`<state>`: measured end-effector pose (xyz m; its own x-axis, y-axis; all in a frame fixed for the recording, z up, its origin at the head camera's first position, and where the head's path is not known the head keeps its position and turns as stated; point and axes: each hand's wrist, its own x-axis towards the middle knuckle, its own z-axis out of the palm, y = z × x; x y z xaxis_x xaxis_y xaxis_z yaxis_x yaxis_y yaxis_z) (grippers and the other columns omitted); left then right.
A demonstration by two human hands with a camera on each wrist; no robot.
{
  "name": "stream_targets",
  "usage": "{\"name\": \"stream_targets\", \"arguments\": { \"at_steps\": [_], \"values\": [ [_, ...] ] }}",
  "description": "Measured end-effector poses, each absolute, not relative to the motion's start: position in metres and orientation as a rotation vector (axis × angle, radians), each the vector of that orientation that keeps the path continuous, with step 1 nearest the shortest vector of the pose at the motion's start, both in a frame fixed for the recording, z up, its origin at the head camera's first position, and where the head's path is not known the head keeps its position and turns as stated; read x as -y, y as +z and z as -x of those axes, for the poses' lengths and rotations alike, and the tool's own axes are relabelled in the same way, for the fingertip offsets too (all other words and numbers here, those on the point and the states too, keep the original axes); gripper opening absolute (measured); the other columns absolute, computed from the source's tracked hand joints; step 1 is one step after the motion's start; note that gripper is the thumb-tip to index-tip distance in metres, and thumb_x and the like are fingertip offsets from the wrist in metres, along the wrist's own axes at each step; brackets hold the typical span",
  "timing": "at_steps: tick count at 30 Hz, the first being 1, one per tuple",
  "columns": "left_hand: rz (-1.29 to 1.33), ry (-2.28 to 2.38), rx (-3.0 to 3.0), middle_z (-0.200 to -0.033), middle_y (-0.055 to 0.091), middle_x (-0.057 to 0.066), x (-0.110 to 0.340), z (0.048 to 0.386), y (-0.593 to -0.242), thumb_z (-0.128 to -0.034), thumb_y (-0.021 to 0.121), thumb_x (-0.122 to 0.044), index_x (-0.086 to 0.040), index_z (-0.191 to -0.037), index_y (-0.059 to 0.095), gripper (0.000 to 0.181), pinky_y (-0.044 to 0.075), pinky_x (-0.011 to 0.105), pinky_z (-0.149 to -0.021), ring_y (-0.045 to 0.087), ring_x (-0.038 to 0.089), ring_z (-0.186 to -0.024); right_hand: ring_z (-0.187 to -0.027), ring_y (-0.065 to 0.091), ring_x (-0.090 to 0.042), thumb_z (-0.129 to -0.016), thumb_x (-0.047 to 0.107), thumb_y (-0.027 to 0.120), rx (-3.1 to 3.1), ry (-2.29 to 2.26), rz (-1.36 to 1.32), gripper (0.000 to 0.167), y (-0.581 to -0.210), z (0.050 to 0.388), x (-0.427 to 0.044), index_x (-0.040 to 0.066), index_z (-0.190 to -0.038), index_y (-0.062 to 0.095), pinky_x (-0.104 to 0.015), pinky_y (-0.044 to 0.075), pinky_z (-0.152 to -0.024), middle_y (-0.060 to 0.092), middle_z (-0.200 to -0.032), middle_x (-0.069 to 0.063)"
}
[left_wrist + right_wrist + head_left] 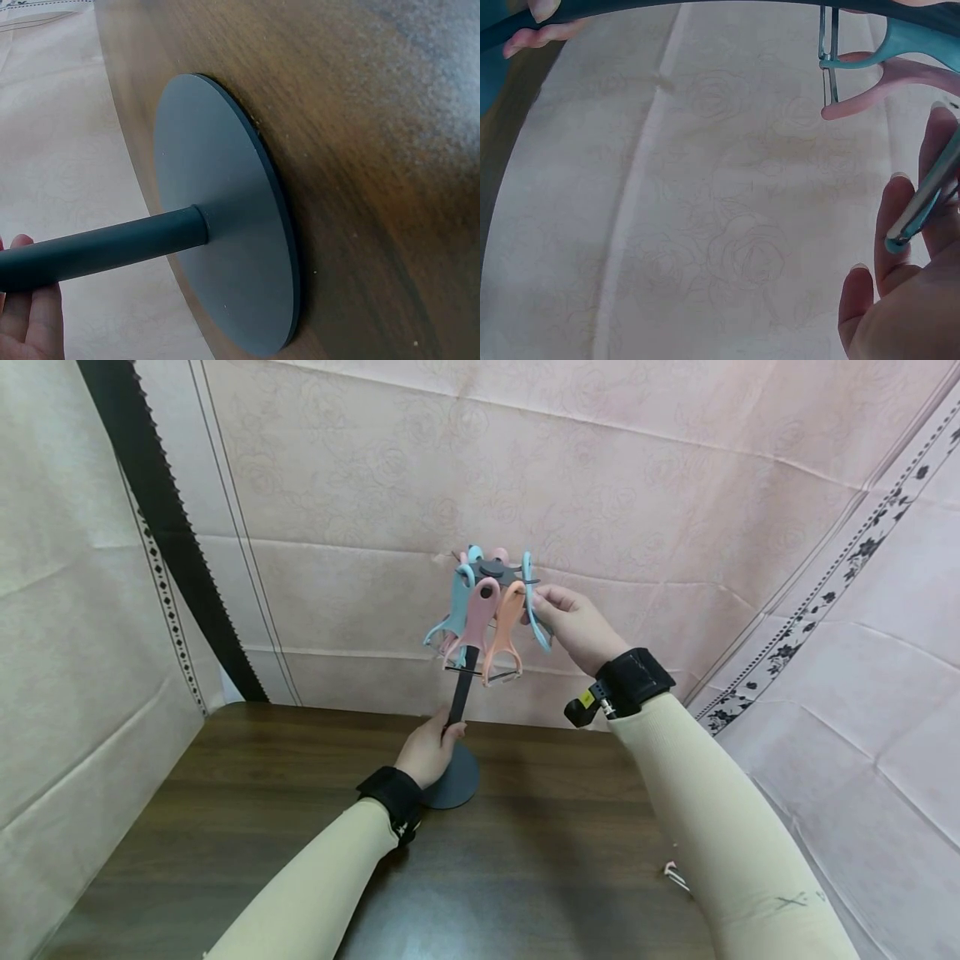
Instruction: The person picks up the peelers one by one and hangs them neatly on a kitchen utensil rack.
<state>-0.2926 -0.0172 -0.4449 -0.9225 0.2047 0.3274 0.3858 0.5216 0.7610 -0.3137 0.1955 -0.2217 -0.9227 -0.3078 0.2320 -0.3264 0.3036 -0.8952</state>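
Note:
A dark stand has a round base (452, 783) on the table and an upright pole (463, 689). Around that pole curl the fingers of my left hand (429, 752), just above the base. Y-shaped peelers hang from the hooks at its top, among them a pink peeler (481, 614), an orange peeler (504, 631) and a light-blue peeler (459, 602) on the left. At the right side of the rack, my right hand (577, 625) pinches another light-blue peeler (529, 597), its handle's top by a hook. In the right wrist view this peeler's metal edge (922, 201) crosses the fingers.
The brown wooden table (300, 827) ends at a patterned cloth wall (360, 602) behind the stand. A small whitish metal item (676, 875) lies on the table at the right, partly hidden by the right sleeve. A black strip (183, 543) runs down at the left.

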Motion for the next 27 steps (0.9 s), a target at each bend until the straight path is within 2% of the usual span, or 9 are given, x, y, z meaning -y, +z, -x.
{"name": "stream_targets", "arguments": {
  "at_steps": [7,14,18,23,27],
  "values": [
    [0.474,-1.372,2.587,-0.093,0.065,0.004,0.018,0.293,-0.445,-0.1035,0.047,-0.031,-0.012,-0.103,0.056,0.022,0.044,0.036,-0.068,0.056,0.019,-0.077,-0.111,0.052,-0.023,-0.103,0.027,0.047,2.537,1.741,-0.682,0.026,-0.220,0.314,-0.192,0.007,-0.110,0.063,-0.046,0.033,-0.097,0.060,-0.106,-0.011],
    [0.469,-1.376,2.583,-0.097,0.067,0.005,0.018,0.294,-0.446,-0.1034,0.047,-0.031,-0.012,-0.105,0.057,0.021,0.047,0.038,-0.072,0.060,0.019,-0.082,-0.112,0.053,-0.022,-0.104,0.027,0.046,2.554,1.775,-0.631,0.026,-0.224,0.313,-0.190,0.008,-0.109,0.063,-0.039,0.033,-0.091,0.063,-0.107,-0.010],
    [0.479,-1.373,2.574,-0.097,0.067,0.005,0.017,0.295,-0.447,-0.1033,0.048,-0.030,-0.013,-0.106,0.057,0.020,0.048,0.039,-0.074,0.062,0.020,-0.085,-0.114,0.052,-0.021,-0.104,0.027,0.044,2.546,1.802,-0.614,0.026,-0.229,0.313,-0.188,0.008,-0.105,0.062,-0.040,0.033,-0.094,0.064,-0.110,-0.009],
    [0.490,-1.376,2.581,-0.100,0.067,0.004,0.016,0.295,-0.447,-0.1032,0.046,-0.034,-0.014,-0.107,0.056,0.023,0.049,0.041,-0.080,0.064,0.021,-0.094,-0.118,0.050,-0.020,-0.105,0.026,0.042,2.529,1.805,-0.634,0.026,-0.234,0.316,-0.188,0.009,-0.104,0.061,-0.047,0.027,-0.105,0.061,-0.117,-0.008],
    [0.490,-1.379,2.582,-0.100,0.067,0.004,0.016,0.293,-0.446,-0.1034,0.045,-0.034,-0.013,-0.106,0.056,0.024,0.049,0.041,-0.080,0.064,0.022,-0.094,-0.119,0.049,-0.019,-0.105,0.027,0.043,2.510,1.810,-0.627,0.025,-0.236,0.317,-0.188,0.011,-0.103,0.062,-0.048,0.025,-0.106,0.059,-0.119,-0.006]
  ]
}}
